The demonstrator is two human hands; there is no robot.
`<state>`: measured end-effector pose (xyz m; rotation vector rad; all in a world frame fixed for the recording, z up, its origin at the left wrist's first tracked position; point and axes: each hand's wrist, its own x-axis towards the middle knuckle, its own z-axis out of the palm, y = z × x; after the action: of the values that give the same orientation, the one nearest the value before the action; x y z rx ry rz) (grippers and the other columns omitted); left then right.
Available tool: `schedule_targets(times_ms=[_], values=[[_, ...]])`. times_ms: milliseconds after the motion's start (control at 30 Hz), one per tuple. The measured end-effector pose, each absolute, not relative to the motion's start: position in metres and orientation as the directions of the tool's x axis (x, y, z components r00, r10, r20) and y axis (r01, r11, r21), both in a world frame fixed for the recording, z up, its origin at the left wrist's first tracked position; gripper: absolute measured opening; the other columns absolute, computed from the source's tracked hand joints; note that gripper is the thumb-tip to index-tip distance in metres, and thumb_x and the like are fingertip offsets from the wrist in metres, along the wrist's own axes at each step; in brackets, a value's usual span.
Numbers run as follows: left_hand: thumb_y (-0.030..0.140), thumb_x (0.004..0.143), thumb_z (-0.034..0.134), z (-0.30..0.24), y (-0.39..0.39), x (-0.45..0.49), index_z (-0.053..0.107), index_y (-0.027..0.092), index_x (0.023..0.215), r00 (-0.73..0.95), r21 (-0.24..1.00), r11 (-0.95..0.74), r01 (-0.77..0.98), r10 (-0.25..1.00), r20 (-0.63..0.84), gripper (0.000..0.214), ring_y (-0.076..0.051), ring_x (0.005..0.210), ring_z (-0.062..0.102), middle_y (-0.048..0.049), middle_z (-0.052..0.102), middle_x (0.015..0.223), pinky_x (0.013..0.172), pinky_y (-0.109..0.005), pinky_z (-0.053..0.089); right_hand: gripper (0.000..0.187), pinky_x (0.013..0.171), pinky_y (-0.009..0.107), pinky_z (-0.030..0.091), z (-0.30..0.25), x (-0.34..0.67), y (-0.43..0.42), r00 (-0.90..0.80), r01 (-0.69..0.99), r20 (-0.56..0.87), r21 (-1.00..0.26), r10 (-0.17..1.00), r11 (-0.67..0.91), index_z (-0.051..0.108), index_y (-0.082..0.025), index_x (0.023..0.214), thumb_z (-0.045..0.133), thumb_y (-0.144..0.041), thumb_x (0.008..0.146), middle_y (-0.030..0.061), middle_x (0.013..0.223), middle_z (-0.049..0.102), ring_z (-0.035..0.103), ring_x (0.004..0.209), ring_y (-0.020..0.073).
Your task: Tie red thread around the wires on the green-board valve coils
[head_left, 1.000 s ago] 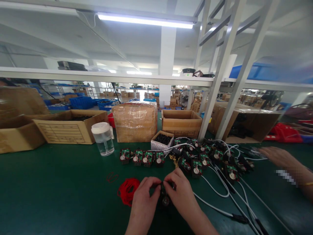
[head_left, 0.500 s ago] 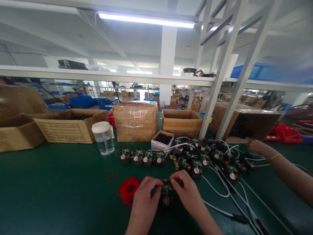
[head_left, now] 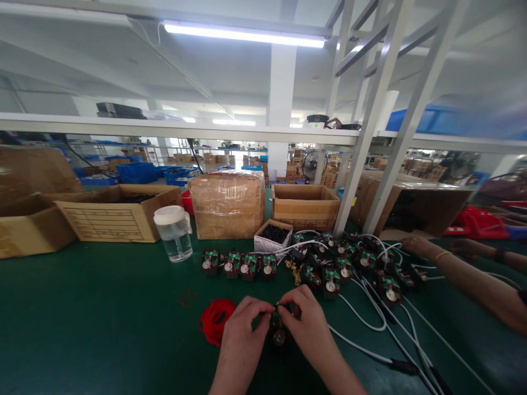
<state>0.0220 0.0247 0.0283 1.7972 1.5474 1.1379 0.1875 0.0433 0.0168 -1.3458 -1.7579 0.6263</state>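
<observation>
Both my hands meet over a small black module [head_left: 279, 333] with a round silver part, held just above the green table [head_left: 90, 323]. My left hand [head_left: 242, 334] pinches its left side with thumb and fingers. My right hand [head_left: 309, 327] grips its top and right side. A bundle of red rubber bands [head_left: 214, 320] lies just left of my left hand. Beyond my hands a row of similar modules [head_left: 239, 263] with green boards lies side by side, and a heap of more modules with white cables [head_left: 354, 263] spreads to the right.
A clear jar with a white lid [head_left: 173, 232], a small white box of black parts [head_left: 272, 236], a wrapped carton [head_left: 228, 204] and open cardboard boxes [head_left: 305, 206] stand behind. A co-worker's arm [head_left: 465, 277] reaches into the module heap from the right. Grey frame posts [head_left: 362, 164] rise at the back.
My hands stay on the module, shifting it slightly between the fingers. The co-worker's hand has moved further left into the heap, and a second arm now shows at the far right.
</observation>
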Motion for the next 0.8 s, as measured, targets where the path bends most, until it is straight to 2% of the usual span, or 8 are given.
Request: schedule_targets(times_ms=[433, 600, 800], values=[[0.024, 0.084, 0.054, 0.030, 0.022, 0.024, 0.072, 0.025, 0.085, -0.022, 0.820, -0.192, 0.539, 0.970, 0.241, 0.018, -0.021, 0.090, 0.069, -0.0026, 0.071, 0.092, 0.083, -0.034, 0.054, 0.008, 0.062, 0.028, 0.044, 0.016, 0.193, 0.044, -0.053, 0.486, 0.308, -0.823, 0.950, 0.294, 0.065, -0.021, 0.079, 0.059, -0.016, 0.081, 0.0007, 0.081, 0.054, 0.056, 0.069, 0.0171], [0.026, 0.080, 0.055, 0.029, 0.022, 0.019, 0.068, 0.023, 0.102, -0.061, 0.902, -0.093, 0.421, 0.990, 0.131, 0.025, -0.023, 0.097, 0.071, -0.0046, 0.074, 0.099, 0.091, -0.039, 0.055, 0.008, 0.064, 0.028, 0.044, 0.016, 0.193, 0.043, -0.055, 0.476, 0.278, -0.837, 0.959, 0.270, 0.064, -0.021, 0.080, 0.059, -0.016, 0.081, 0.0004, 0.082, 0.054, 0.056, 0.069, 0.0168], [0.024, 0.076, 0.054, 0.025, 0.024, 0.013, 0.067, 0.020, 0.101, -0.015, 0.961, -0.029, 0.273, 0.999, 0.035, 0.029, -0.023, 0.101, 0.072, -0.0059, 0.076, 0.101, 0.093, -0.038, 0.056, 0.008, 0.064, 0.028, 0.044, 0.017, 0.194, 0.043, -0.067, 0.453, 0.264, -0.851, 0.962, 0.265, 0.065, -0.021, 0.082, 0.058, -0.017, 0.083, 0.0004, 0.083, 0.054, 0.056, 0.071, 0.0168]])
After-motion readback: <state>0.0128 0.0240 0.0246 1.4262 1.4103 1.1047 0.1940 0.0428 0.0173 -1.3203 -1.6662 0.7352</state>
